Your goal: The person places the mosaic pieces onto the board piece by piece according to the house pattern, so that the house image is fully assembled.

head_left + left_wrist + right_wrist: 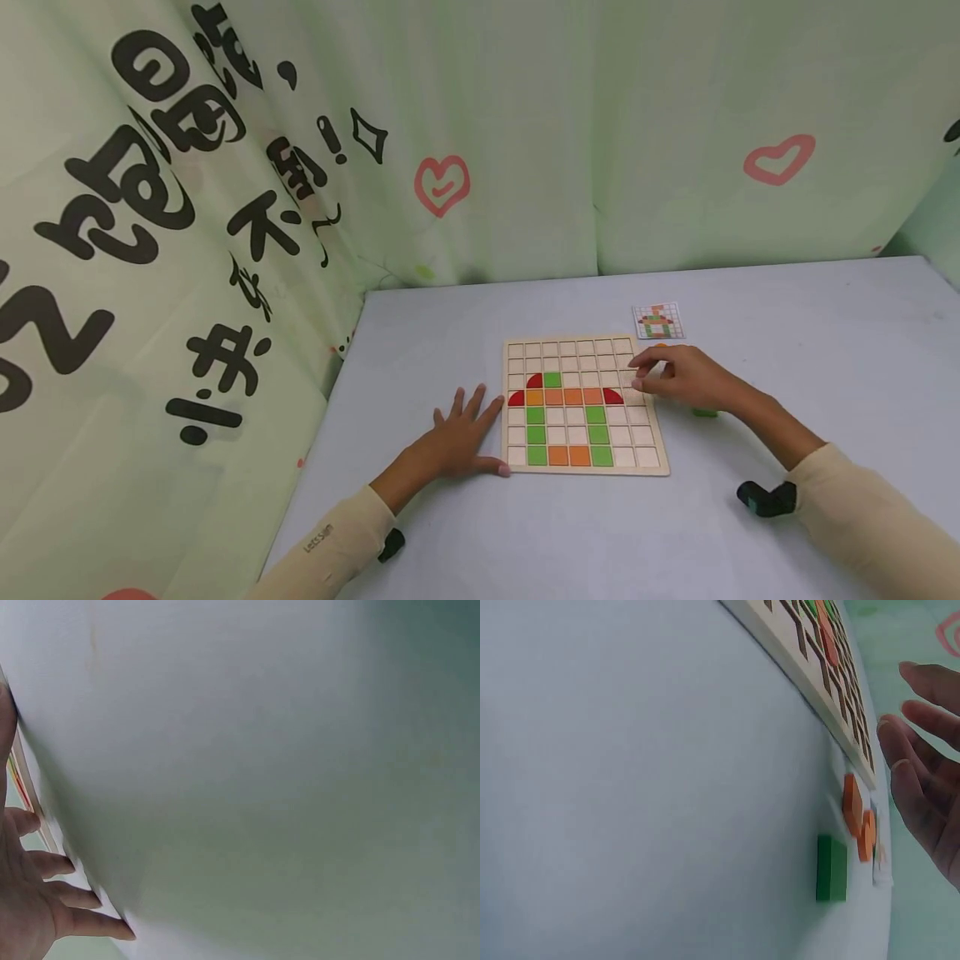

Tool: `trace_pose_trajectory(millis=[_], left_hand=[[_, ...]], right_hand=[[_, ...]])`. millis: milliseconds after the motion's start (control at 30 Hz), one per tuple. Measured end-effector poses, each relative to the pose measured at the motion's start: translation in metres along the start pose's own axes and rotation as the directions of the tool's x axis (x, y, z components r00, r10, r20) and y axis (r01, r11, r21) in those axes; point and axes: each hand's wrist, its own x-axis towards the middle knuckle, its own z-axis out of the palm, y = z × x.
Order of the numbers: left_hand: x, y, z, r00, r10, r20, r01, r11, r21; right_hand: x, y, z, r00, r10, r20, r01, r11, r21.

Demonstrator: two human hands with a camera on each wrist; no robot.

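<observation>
A wooden grid board [551, 356] lies on the table, with green, orange and red pieces set in its squares. My left hand [457, 442] is spread flat at the board's left side, its thumb by the lower left corner. Over the right edge of the board hovers my right hand [686, 377], fingers loosely bent, with no piece visible between them. In the right wrist view, a green block [831, 868] and two orange pieces, one a block [853, 804], lie on the table beside the board, below that hand.
A small pattern card [658, 321] with a coloured grid picture lies behind the board's right corner. The table [825, 350] has a pale cloth. A light green curtain [525, 125] with black writing and red hearts hangs behind and to the left.
</observation>
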Motion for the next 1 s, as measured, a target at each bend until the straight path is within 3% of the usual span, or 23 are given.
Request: trace_pose_trajectory(millis=[367, 1000], left_hand=[[-0.001, -0.001, 0.002, 1.0, 0.001, -0.008, -0.001, 1.0, -0.015], [-0.001, 0.001, 0.0, 1.0, -0.006, -0.002, 0.006, 1.0, -0.005]], right_hand=[[-0.036, 0.032, -0.031, 0.996, 0.084, 0.034, -0.078, 0.987, -0.141], [-0.05, 0.046, -0.023, 0.993, 0.109, 0.051, -0.095, 0.97, -0.226]])
